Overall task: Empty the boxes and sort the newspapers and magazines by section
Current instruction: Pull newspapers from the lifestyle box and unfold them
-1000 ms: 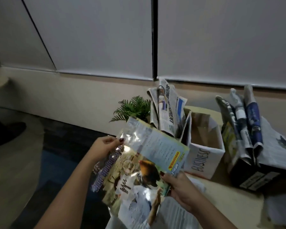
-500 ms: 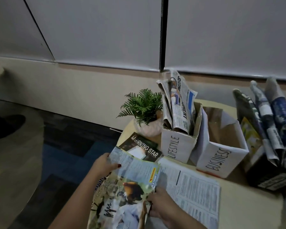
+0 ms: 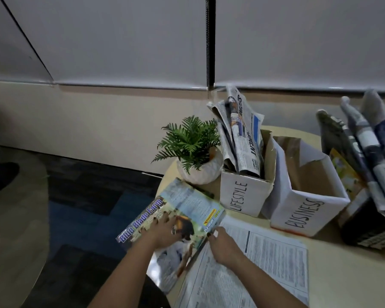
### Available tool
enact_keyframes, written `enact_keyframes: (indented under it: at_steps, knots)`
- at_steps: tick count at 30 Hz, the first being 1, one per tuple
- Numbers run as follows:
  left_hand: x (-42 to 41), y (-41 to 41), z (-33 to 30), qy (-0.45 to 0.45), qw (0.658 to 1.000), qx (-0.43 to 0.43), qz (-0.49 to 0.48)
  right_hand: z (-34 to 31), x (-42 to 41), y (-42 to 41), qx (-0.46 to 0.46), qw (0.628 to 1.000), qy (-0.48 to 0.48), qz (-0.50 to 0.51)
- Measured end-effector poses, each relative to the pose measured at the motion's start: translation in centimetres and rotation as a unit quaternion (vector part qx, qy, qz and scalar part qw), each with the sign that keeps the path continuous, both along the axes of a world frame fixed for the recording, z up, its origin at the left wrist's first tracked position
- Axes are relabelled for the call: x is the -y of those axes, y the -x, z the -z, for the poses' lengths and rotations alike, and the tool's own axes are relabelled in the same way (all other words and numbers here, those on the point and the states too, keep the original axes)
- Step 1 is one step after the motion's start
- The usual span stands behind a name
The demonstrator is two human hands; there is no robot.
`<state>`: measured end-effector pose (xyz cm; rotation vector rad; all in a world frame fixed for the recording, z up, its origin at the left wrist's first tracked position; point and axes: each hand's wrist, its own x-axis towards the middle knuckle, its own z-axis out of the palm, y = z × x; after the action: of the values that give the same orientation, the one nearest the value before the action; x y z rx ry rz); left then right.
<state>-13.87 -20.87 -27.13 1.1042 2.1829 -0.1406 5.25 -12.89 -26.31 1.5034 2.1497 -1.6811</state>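
Clearly centred on the round table (image 3: 353,274); places below given from the LIFESTYLE box (image 3: 242,194). Just right of it, touching or nearly so: the BUSINESS box (image 3: 307,214), open-topped, seemingly empty, floor of it not visible. Further right: a dark box (image 3: 369,227) stuffed with rolled papers, cut off by the frame edge, label unreadable. In front of the LIFESTYLE box, flat on the table: a broadsheet newspaper (image 3: 265,258), print too small to read. Left-front of the box, overhanging the table edge: the glossy magazine (image 3: 187,216), titled something like "Blue Blade Farm", blurred. Standing inside the LIFESTYLE box: folded newspapers (image 3: 242,138), leaning. Left of it: a potted fern (image 3: 191,150).

Left hand (image 3: 162,232) spread flat on the magazine cover, fingers open and pressing. Right hand (image 3: 222,243) at the magazine's right edge, fingers curled, apparently pinching it; fingertips partly hidden.

Likely handling: light, limp, slick cover, prone to sliding and sagging off the edge. Best taken along the spine or by both long edges. Something dark under the magazine's far corner, mostly hidden.
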Motion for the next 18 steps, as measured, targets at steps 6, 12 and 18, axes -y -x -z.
enact_keyframes:
  at_steps: [6, 12, 18]
  knots:
    - [0.1, -1.1, 1.1, 0.044, 0.998, -0.028, 0.021, -3.2, -3.4, -4.1, -0.007, 0.958, -0.287, 0.017]
    - [-3.0, -2.2, -1.5, 0.096, 0.988, -0.059, 0.105, -8.5, -6.9, -8.6, -0.041, 0.826, -0.56, 0.047]
    - [-9.1, -7.8, -6.1, -0.068, 0.988, -0.023, 0.139, -8.1, -9.6, -11.7, 0.105, 0.814, -0.57, 0.04]
